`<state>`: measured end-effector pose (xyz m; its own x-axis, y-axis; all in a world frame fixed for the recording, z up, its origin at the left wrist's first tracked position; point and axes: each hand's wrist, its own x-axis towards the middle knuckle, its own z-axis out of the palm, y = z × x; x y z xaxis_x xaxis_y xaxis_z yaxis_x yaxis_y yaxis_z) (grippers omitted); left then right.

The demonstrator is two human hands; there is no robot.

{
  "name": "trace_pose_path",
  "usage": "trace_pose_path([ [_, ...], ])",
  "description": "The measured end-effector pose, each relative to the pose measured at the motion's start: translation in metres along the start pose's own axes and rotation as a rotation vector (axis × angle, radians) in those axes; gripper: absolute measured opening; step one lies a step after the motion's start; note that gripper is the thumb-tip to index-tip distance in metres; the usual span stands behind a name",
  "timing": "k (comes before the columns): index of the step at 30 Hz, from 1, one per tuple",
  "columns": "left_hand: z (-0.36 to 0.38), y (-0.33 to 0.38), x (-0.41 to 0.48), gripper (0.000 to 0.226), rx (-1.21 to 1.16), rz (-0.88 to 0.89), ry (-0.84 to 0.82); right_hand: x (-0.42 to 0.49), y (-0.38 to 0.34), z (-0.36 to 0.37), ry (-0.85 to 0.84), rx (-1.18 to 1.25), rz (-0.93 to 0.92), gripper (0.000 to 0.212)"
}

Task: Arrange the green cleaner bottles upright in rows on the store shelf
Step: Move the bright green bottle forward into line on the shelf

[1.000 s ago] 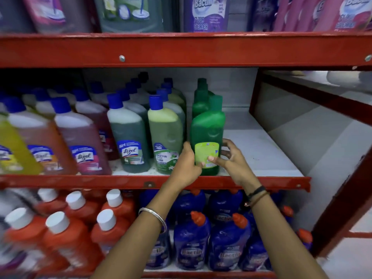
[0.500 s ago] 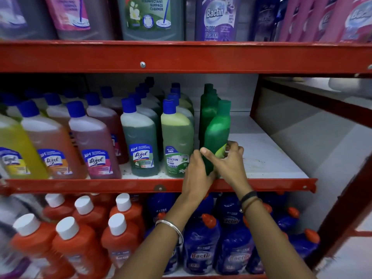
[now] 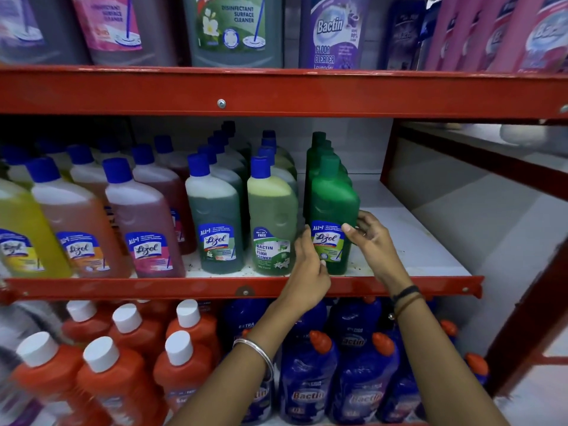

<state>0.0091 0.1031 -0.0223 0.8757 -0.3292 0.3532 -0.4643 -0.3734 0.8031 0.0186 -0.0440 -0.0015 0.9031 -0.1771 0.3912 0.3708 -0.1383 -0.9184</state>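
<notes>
A solid green cleaner bottle (image 3: 333,207) with a green cap stands upright at the front of the middle shelf (image 3: 424,259), its blue Lizol label facing me. Behind it runs a row of like green bottles (image 3: 319,146), mostly hidden. My left hand (image 3: 307,269) touches the bottle's lower left side with its fingertips. My right hand (image 3: 368,238) holds the bottle's right side at label height, thumb on the label's edge. Both hands are closed around the bottle's lower part.
Left of the green row stand rows of blue-capped bottles (image 3: 272,219) in green, pink, orange and yellow. White shelf board lies bare to the right, up to a red upright (image 3: 388,152). Orange bottles (image 3: 107,382) and blue bottles (image 3: 307,379) fill the shelf below.
The front green bottle has been turned about its axis: its yellow-green back label faced me, then its narrow side, now the blue front label. Both hands stayed on it.
</notes>
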Motion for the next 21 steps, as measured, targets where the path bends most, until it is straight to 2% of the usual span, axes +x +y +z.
trace_pose_path([
  [4,-0.001,0.0,0.005,0.075,-0.004,-0.05,-0.031,0.003,0.008,-0.005,-0.019,0.015,0.033,0.03],
  [10,-0.005,0.005,0.006,0.089,0.01,-0.056,-0.123,-0.005,0.015,0.009,0.055,-0.028,0.109,0.041],
  [21,0.002,0.001,-0.02,0.095,0.134,0.085,-0.023,-0.02,0.009,0.007,0.032,0.001,0.132,0.031],
])
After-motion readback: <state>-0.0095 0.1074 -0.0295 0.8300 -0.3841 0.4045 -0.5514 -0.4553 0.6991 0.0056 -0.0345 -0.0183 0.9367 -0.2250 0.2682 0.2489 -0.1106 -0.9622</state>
